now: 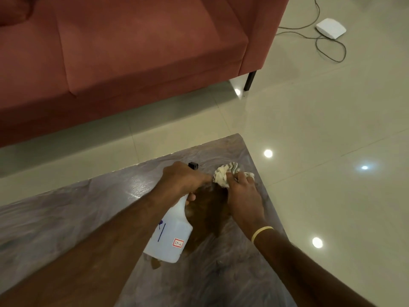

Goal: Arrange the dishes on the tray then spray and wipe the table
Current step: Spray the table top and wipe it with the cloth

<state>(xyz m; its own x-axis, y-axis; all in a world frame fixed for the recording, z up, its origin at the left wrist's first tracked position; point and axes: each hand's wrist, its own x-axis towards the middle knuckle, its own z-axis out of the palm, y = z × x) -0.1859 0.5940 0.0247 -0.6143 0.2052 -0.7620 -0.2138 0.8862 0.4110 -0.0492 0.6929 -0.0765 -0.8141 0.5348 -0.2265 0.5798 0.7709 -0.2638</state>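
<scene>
So at this point my left hand (183,180) was wrapped round the neck and trigger of the white spray bottle (170,235), fingers curled tight on it. The bottle's long axis ran from its base, down near my left forearm and closest to me, up and away to the black nozzle (193,165) poking out past my knuckles toward the far edge of the table (66,218). It was tilted, base low over the tabletop; I couldn't tell if the base was actually touching the surface.

Just to the right of that hand, pretty much knuckle to knuckle, my right hand (240,187) had the crumpled striped cloth (225,173) bunched under its fingers and pressed down on the table near the far right corner. The cloth stuck out ahead of my fingers, so it sat right beside the nozzle and a bit to its right. My right wrist had a yellow band (261,233) on it.

My guess is the spray-and-wipe part was underway, and the right hand was the one placed to wipe. No dishes or tray in view.

Beyond both hands: the red sofa (110,52).
</scene>
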